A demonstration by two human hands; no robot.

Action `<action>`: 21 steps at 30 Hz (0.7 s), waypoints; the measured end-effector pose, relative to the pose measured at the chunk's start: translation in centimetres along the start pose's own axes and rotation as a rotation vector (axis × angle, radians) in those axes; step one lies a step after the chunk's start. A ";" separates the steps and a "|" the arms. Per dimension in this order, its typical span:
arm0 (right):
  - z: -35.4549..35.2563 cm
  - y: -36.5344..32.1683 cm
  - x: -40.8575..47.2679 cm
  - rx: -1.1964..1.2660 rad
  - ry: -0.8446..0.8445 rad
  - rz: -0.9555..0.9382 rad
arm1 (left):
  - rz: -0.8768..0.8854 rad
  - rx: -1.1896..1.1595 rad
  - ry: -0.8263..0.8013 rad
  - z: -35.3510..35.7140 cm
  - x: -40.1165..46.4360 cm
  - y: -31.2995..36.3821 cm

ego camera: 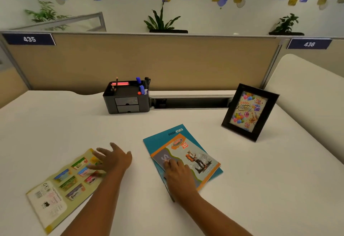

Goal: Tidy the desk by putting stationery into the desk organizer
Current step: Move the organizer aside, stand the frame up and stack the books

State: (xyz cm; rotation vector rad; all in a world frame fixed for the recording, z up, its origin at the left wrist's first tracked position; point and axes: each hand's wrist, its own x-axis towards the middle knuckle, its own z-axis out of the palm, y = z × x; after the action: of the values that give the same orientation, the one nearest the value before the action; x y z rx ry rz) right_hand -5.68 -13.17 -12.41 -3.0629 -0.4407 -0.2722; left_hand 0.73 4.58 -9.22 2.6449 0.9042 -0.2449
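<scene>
**Both hands flat on notebooks, organizer far behind**

Left hand (111, 158) lay spread, fingers straight, on the far right corner of the yellow notebook (63, 187), near left on the desk (260, 189). Gripped nothing; just pressed or touched. Right hand (177, 173) rested on the orange-edged notebook (193, 161), fingers loosely bent on the cover's near left part, no clear pinch seen. That notebook sat skewed atop a teal notebook (163, 139), stack at centre, near side. Dark edge showed under the right wrist, too hidden to name.

Organizer (126, 99) stood far, centre-left, against the partition, well apart from both hands. Already held pencil (116, 82) in the left compartment, blue markers (140, 85) in the right, something red at the back. Two small drawers in front, closed. Photo frame (249, 112) stood far right, tilted back.

Risks, as judged: notebooks looked far wider than any compartment, so forcing one in could tip the organizer or knock pens out. Flat hands on slick covers could slide rather than lift. Lifting the top notebook alone could drag the teal one askew. Wide sweep to the right could topple the frame.
</scene>
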 end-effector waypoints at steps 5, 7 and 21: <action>-1.3 2.8 0.3 0.188 -0.158 0.213 | -0.205 -0.064 -0.070 0.5 0.0 -2.9; -1.1 3.7 0.3 0.207 -0.269 0.266 | -0.191 -0.045 -0.057 0.9 0.0 -3.4; -1.7 4.5 0.6 0.247 -0.336 0.236 | 0.209 0.302 0.052 -1.7 -1.8 -1.3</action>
State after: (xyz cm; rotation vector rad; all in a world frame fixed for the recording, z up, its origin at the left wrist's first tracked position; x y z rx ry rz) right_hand -4.12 -17.37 -10.66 -2.8757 -0.1057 0.2864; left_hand -1.42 5.12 -7.52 3.0106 0.6399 -0.2816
